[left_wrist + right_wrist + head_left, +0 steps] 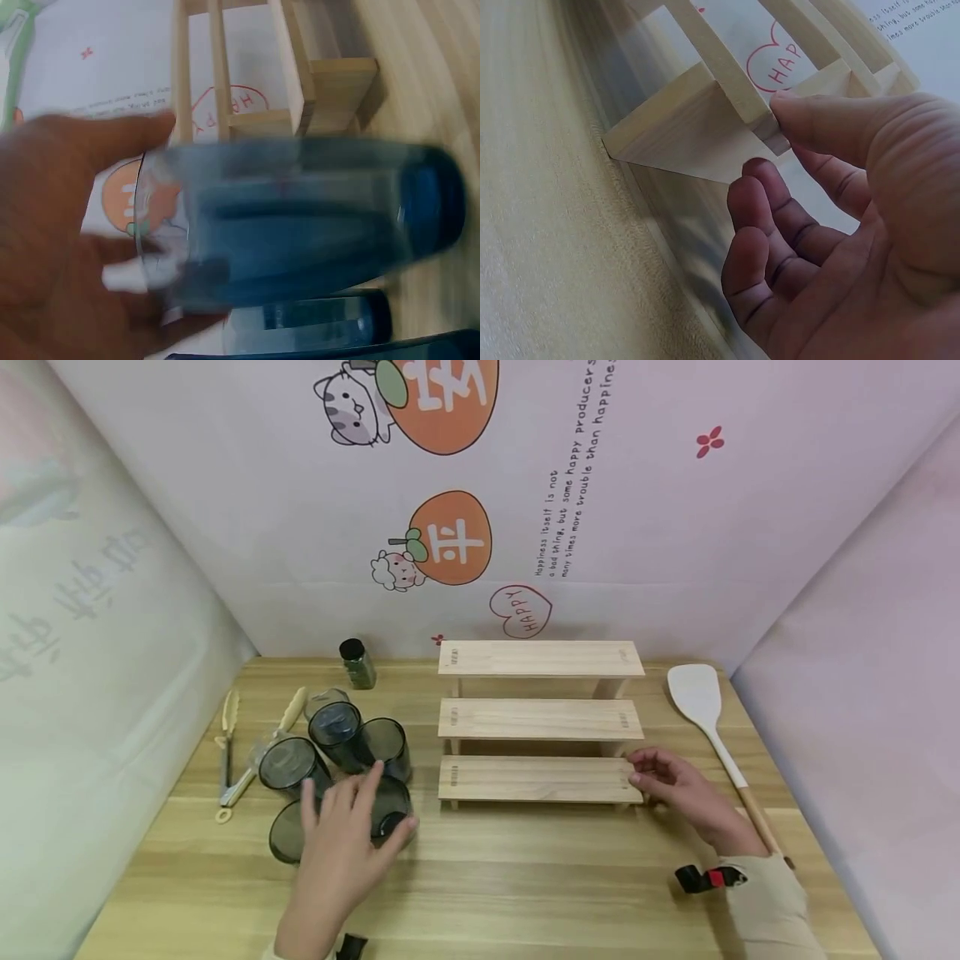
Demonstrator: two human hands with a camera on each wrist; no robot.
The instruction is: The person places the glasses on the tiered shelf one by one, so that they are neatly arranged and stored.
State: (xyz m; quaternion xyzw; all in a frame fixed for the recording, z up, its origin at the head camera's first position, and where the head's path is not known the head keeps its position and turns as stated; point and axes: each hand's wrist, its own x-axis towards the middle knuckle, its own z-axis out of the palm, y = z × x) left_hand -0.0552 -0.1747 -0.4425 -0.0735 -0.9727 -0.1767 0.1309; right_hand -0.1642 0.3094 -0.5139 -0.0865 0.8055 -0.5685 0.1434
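Several dark tinted drinking glasses [291, 762] stand in a cluster on the left of the table. My left hand [337, 843] is over the near ones, thumb and fingers spread around the rim of one glass [300, 225]. In the left wrist view, fingertips overlap the rim end of that glass, with a gap at the palm. On the other side, a three-step wooden shelf rack [536, 778] stands on the table. My right hand [686, 789] pinches the right end of its lowest step, thumb [817, 120] at the corner and the other fingers curled below.
Tongs with cream tips [258, 756] lie left of the glasses. Behind them stands a small spice jar [358, 664] with a black lid. A white spatula [697, 693] with a wooden handle lies right of the rack, partly beside my right forearm. Printed white sheeting [637, 527] walls the table.
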